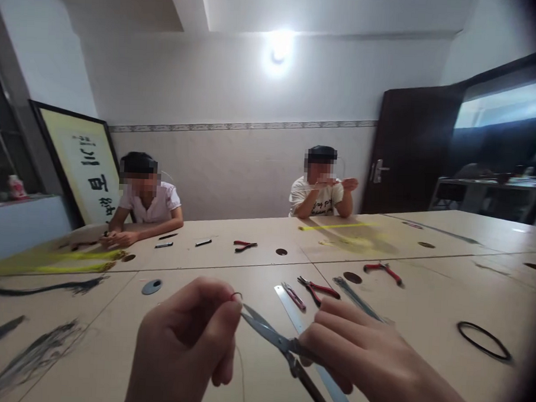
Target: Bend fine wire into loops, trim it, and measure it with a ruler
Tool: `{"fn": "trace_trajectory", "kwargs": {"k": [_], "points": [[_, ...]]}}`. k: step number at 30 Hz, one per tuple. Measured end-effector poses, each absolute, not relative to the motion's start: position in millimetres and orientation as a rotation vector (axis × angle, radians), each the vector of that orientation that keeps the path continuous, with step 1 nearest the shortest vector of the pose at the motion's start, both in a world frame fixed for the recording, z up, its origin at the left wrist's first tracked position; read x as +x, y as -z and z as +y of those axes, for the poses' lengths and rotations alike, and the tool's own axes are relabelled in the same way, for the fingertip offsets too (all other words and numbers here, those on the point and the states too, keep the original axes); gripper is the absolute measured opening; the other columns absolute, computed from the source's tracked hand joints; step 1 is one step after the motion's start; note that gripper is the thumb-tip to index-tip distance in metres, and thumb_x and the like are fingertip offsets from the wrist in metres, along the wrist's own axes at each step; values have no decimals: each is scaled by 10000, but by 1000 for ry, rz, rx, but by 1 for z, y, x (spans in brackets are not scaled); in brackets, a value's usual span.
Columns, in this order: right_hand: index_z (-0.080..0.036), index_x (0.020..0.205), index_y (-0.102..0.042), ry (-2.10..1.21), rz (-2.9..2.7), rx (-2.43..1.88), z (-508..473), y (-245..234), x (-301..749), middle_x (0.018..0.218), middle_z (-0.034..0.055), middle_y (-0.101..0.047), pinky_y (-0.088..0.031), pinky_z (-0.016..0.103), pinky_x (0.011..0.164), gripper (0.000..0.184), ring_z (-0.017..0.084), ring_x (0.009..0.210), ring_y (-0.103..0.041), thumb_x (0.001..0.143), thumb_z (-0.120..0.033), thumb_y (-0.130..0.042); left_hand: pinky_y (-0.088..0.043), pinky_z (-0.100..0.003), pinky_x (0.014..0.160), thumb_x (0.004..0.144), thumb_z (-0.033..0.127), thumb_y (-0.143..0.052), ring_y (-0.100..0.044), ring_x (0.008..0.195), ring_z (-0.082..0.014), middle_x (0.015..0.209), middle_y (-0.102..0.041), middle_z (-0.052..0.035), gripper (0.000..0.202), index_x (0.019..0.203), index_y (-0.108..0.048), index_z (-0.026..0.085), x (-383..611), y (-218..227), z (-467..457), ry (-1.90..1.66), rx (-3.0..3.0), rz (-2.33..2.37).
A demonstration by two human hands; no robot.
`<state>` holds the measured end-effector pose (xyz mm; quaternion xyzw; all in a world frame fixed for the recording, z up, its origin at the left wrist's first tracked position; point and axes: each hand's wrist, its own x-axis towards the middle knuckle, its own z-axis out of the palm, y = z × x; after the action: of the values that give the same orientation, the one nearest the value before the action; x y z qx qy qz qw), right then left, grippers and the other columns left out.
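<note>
Scissors (276, 337) run diagonally, tips pointing up-left, just beside wire loop (236, 295), which is pinched tight btwn left hand (182, 342) fingers; right hand (354, 353) fingers clamped on scissors near pivot

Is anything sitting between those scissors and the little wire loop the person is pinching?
Nothing visible. The right hand holds the scissors, whose tips reach the thin wire loop pinched in the left hand.
</note>
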<state>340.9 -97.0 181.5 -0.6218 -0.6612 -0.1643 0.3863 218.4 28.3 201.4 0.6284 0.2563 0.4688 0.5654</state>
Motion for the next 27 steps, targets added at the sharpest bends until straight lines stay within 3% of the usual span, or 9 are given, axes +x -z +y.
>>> {"fn": "trace_trajectory", "kwargs": {"k": [4, 6, 11, 15, 21, 27], "points": [[-213, 746, -548, 492, -1660, -1507, -94, -176, 344, 642, 13, -601, -342, 284, 473, 474, 168, 567, -521, 954, -622, -427, -299, -131, 330, 622, 344, -674, -365, 286, -28, 332, -397, 105, 167, 578, -599, 201, 220, -206, 24, -1054, 1418, 573], [-218, 735, -551, 483, -1650, -1518, -94, -175, 344, 618, 1, -579, -359, 281, 477, 445, 162, 556, -522, 935, -610, -486, -281, -125, 331, 618, 335, -668, -354, 284, -21, 332, -386, 109, 160, 572, -596, 200, 220, -206, 23, -1049, 1399, 566], [-244, 802, -601, 332, -1611, -1580, -100, -175, 339, 641, -14, -589, -457, 305, 584, 148, 205, 695, -599, 789, -357, -696, -267, -110, 339, 613, 336, -662, -347, 289, -9, 339, -386, 111, 156, 567, -607, 197, 221, -205, 20, -1065, 1386, 561], [-253, 808, -598, 263, -1602, -1620, -102, -176, 337, 689, -18, -616, -463, 315, 598, 206, 221, 740, -605, 661, -188, -728, -291, -103, 343, 629, 308, -685, -366, 298, -11, 346, -402, 109, 137, 584, -613, 199, 219, -203, 24, -1054, 1404, 535], [-262, 817, -600, 314, -1622, -1618, -102, -177, 340, 657, -49, -548, -463, 303, 660, 262, 183, 711, -562, 637, -118, -724, -382, -113, 311, 746, 290, -681, -453, 280, -51, 352, -459, 95, 114, 681, -641, 204, 215, -193, 47, -900, 1643, 344], [-257, 832, -568, 405, -1669, -1591, -101, -170, 341, 639, -50, -525, -412, 299, 604, 210, 188, 691, -546, 712, -206, -733, -395, -101, 313, 782, 270, -663, -476, 290, -53, 362, -469, 93, 118, 696, -641, 193, 214, -190, 50, -923, 1645, 331]]}}
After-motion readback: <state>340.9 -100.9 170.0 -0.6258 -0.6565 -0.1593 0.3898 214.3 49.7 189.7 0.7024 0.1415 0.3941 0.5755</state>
